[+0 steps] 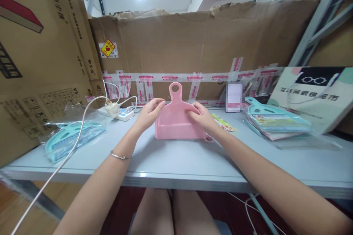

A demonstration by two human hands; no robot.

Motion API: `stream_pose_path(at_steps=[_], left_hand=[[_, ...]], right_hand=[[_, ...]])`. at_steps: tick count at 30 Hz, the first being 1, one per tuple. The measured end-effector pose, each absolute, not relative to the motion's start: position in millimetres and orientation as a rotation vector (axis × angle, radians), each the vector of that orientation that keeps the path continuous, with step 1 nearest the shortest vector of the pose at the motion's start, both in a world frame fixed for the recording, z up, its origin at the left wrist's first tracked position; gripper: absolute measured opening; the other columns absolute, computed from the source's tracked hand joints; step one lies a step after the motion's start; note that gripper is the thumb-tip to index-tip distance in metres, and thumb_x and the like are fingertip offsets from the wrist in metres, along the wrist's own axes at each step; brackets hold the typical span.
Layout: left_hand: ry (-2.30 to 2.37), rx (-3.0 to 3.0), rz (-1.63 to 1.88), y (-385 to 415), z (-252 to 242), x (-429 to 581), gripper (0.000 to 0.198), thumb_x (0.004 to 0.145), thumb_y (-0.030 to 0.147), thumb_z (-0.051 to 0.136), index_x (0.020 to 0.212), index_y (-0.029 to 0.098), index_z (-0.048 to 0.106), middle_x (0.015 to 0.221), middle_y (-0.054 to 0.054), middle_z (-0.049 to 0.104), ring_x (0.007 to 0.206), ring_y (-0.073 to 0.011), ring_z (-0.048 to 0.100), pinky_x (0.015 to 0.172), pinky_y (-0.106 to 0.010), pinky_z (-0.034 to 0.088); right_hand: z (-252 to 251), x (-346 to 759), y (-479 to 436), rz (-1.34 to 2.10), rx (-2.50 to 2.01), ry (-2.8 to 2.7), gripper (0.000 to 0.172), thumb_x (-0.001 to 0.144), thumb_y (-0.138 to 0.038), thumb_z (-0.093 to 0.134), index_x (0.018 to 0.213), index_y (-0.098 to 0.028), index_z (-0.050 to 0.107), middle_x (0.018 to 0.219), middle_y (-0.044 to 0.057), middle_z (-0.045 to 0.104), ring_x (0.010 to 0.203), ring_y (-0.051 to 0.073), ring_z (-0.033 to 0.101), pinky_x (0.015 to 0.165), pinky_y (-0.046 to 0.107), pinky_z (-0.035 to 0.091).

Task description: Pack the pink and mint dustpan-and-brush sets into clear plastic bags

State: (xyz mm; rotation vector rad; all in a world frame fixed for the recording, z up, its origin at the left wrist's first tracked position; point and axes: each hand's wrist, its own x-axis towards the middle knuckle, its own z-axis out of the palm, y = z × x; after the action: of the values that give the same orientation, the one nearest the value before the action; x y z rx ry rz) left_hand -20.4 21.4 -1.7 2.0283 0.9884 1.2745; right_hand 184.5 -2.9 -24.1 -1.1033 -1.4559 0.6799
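My right hand (202, 116) pinches the pink dustpan (176, 119), likely light, stiff, best rim-held; left hand (149, 113) half-curled, hold unclear.

Bare forearms (106, 185), thin silver bangle (119, 157) (on the left)

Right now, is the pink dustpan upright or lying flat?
Roughly upright: the pink dustpan has its ring handle pointing up and its wide edge lowest.
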Motion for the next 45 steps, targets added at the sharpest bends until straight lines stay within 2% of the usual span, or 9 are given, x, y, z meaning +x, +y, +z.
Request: stream_pose_path(at_steps=[3, 8, 12, 18, 27, 32, 37, 41, 45], left_hand=[[0.954, 2.073, 1.198, 21, -3, -19, 0.039, 0.084, 0.049, 0.046, 0.092, 0.015, 0.063, 0.090, -0.005, 0.065, 0.085, -0.0181, 0.058, 0.074, -0.028, 0.045], [0.832, 2.187, 1.140, 24, -9, -17, 0.036, 0.082, 0.045, 0.051, 0.099, 0.015, 0.063, 0.093, -0.006, 0.067, 0.085, -0.0187, 0.059, 0.072, -0.027, 0.045], [0.871, 2.257, 1.217, 23, -11, -15, 0.031, 0.083, 0.039, 0.051, 0.094, 0.014, 0.065, 0.091, -0.006, 0.068, 0.085, -0.0191, 0.060, 0.075, -0.026, 0.045], [0.850, 2.298, 1.263, 19, -8, -16, 0.027, 0.083, 0.035, 0.050, 0.095, 0.015, 0.063, 0.095, -0.006, 0.068, 0.090, -0.0191, 0.061, 0.080, -0.026, 0.046], [0.842, 2.323, 1.235, 17, -8, -14, 0.027, 0.084, 0.030, 0.047, 0.101, 0.013, 0.059, 0.103, -0.009, 0.066, 0.096, -0.0199, 0.060, 0.086, -0.028, 0.045], [0.865, 2.332, 1.265, 19, -10, -14, 0.028, 0.084, 0.029, 0.047, 0.103, 0.013, 0.058, 0.105, -0.009, 0.066, 0.097, -0.0202, 0.060, 0.087, -0.029, 0.045], [0.902, 2.337, 1.271, 21, -11, -15, 0.028, 0.084, 0.029, 0.047, 0.105, 0.014, 0.058, 0.106, -0.008, 0.066, 0.098, -0.0200, 0.060, 0.086, -0.029, 0.045], [0.928, 2.332, 1.283, 23, -12, -15, 0.029, 0.083, 0.027, 0.046, 0.106, 0.015, 0.058, 0.106, -0.008, 0.065, 0.098, -0.0194, 0.059, 0.085, -0.028, 0.045], [0.936, 2.309, 1.306, 23, -13, -14, 0.029, 0.082, 0.024, 0.046, 0.105, 0.013, 0.058, 0.106, -0.009, 0.065, 0.099, -0.0197, 0.059, 0.087, -0.029, 0.044]], right_hand=[[-25, 184, -5, 0.748, -1.078, -1.470, 0.029, 0.063, -0.042, 0.060, 0.067, -0.021, 0.041, 0.062, -0.007, 0.043, 0.058, 0.009, 0.039, 0.055, 0.023, 0.030], [-17, 201, -4, 0.925, -1.063, -1.645, 0.036, 0.066, -0.050, 0.064, 0.074, -0.020, 0.045, 0.069, -0.005, 0.050, 0.061, 0.010, 0.045, 0.055, 0.022, 0.034], [-6, 229, -2, 1.045, -1.131, -1.747, 0.042, 0.076, -0.061, 0.052, 0.087, -0.020, 0.053, 0.085, 0.003, 0.060, 0.076, 0.015, 0.056, 0.063, 0.026, 0.043], [-17, 241, 8, 0.521, -1.958, -2.044, 0.027, 0.066, -0.041, 0.067, 0.068, -0.020, 0.051, 0.073, 0.004, 0.063, 0.071, 0.020, 0.056, 0.059, 0.028, 0.039], [-24, 231, -2, 0.612, -2.103, -2.156, 0.029, 0.068, -0.029, 0.061, 0.092, -0.021, 0.049, 0.060, 0.000, 0.062, 0.055, 0.018, 0.056, 0.054, 0.028, 0.038], [-19, 235, 0, 0.163, -1.978, -2.022, 0.029, 0.067, -0.032, 0.062, 0.092, -0.020, 0.053, 0.086, 0.008, 0.067, 0.069, 0.020, 0.059, 0.055, 0.027, 0.038], [1, 253, -3, 0.102, -1.790, -1.769, 0.006, 0.067, -0.023, 0.061, 0.072, -0.020, 0.060, 0.071, 0.003, 0.065, 0.068, 0.018, 0.058, 0.057, 0.026, 0.038], [15, 269, -8, 0.167, -1.384, -1.401, 0.021, 0.065, -0.038, 0.068, 0.066, -0.018, 0.061, 0.065, 0.002, 0.061, 0.064, 0.016, 0.054, 0.059, 0.028, 0.040], [27, 284, -12, 0.019, -0.977, -0.978, 0.033, 0.065, -0.050, 0.068, 0.061, -0.024, 0.048, 0.060, 0.000, 0.050, 0.057, 0.014, 0.045, 0.055, 0.031, 0.037]])
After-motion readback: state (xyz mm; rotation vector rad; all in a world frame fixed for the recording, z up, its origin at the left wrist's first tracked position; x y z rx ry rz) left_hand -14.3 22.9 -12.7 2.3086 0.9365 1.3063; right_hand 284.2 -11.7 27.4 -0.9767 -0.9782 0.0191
